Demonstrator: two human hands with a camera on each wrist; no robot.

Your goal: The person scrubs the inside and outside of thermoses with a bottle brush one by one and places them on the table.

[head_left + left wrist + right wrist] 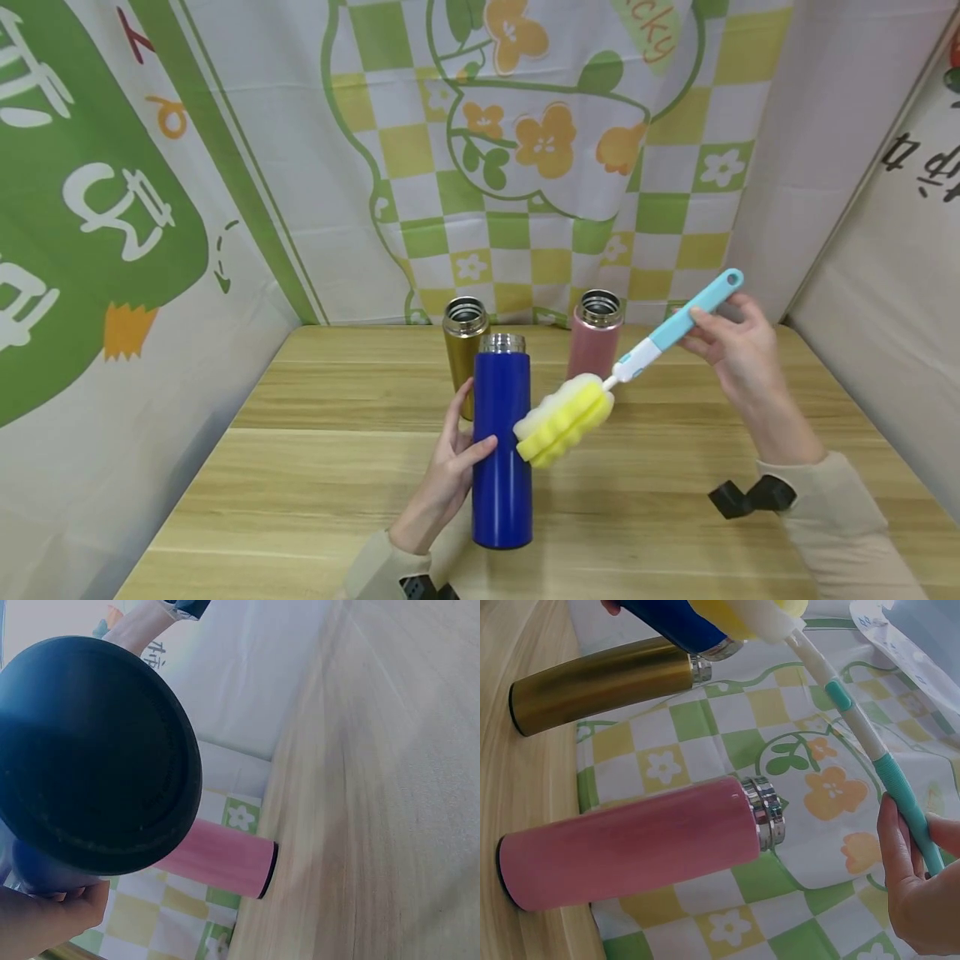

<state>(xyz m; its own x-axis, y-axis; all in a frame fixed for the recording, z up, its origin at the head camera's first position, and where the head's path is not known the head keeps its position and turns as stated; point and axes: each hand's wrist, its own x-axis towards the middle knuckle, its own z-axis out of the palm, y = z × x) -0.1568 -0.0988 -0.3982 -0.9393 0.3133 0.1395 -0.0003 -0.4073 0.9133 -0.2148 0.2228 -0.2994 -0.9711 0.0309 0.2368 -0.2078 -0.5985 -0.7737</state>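
Observation:
My left hand (pixel 450 467) grips a blue thermos bottle (pixel 502 450) around its side and holds it upright, lidless, above the table. The bottle's dark round base (pixel 97 757) faces the camera in the left wrist view. Between thumb and fingers, my right hand (pixel 738 350) pinches the turquoise handle of a bottle brush (pixel 693 308). The brush slants down to the left, and its yellow and white sponge head (pixel 566 419) is outside the bottle, beside its right side in the head view. Whether sponge and bottle touch, I cannot tell.
Behind the blue bottle stands a gold thermos bottle (pixel 604 684), lidless. A pink thermos bottle (pixel 630 844), also open at the top, stands to its right. Both are on the wooden table (pixel 315 483), near the patterned cloth backdrop (pixel 540 242).

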